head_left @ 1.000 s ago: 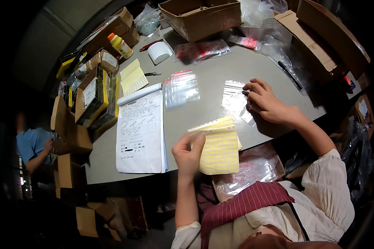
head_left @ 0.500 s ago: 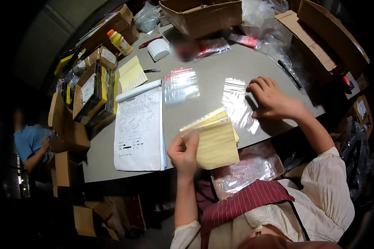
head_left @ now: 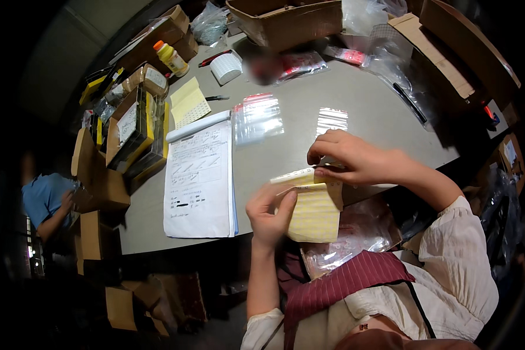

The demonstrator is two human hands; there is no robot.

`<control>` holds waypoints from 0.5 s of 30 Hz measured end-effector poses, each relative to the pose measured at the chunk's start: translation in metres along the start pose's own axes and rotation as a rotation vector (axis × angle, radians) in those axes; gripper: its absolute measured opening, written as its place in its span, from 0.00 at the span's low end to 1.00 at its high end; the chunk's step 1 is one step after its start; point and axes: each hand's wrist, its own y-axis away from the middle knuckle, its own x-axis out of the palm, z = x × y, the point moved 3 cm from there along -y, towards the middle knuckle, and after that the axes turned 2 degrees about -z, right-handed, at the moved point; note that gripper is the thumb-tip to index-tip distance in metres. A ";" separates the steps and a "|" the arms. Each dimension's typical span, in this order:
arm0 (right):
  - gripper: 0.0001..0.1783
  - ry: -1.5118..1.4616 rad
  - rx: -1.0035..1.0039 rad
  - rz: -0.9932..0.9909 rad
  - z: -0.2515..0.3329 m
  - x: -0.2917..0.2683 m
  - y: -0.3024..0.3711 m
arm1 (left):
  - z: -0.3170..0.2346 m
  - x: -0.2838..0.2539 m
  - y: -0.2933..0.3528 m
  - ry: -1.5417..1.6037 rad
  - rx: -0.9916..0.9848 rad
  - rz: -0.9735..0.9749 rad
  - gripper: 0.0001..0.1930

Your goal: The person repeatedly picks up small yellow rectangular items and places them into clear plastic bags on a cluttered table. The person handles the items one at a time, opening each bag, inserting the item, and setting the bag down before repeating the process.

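Note:
My left hand (head_left: 267, 217) grips a few sheets of small yellow stickers (head_left: 314, 220) by their left side, thumb on top. They hang over the table's near edge. My right hand (head_left: 359, 158) has its thumb and fingers closed at the upper edge of these sheets; whether a single sticker is between the fingertips cannot be made out. Just beyond the right hand lie clear zip bags (head_left: 332, 119), partly covered by it. More zip bags with red strips (head_left: 259, 121) lie farther left. A clipped stack of written paper sheets (head_left: 199, 181) is beside my left hand.
A box of clear bags (head_left: 364, 236) sits below the table edge. Another yellow sticker sheet (head_left: 189, 105), a pen (head_left: 217, 98), a white label roll (head_left: 226, 69) and a yellow bottle (head_left: 171, 59) stand or lie far left. Cardboard boxes (head_left: 286, 26) line the back. A person in blue (head_left: 46, 198) is at left.
My right hand has moved left from the clear zip bags to the top edge of the sticker sheets, its fingers closing there. My left hand still holds the sheets, shifted slightly right.

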 end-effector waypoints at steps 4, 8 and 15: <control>0.14 0.129 -0.062 -0.040 0.004 0.005 -0.009 | 0.005 0.000 0.001 -0.027 -0.020 -0.051 0.06; 0.17 0.176 -0.018 -0.028 0.011 -0.008 0.004 | 0.003 0.000 0.000 -0.051 -0.081 -0.112 0.07; 0.19 0.440 -0.082 -0.086 0.015 0.015 0.021 | 0.006 0.001 0.002 -0.092 -0.139 -0.118 0.08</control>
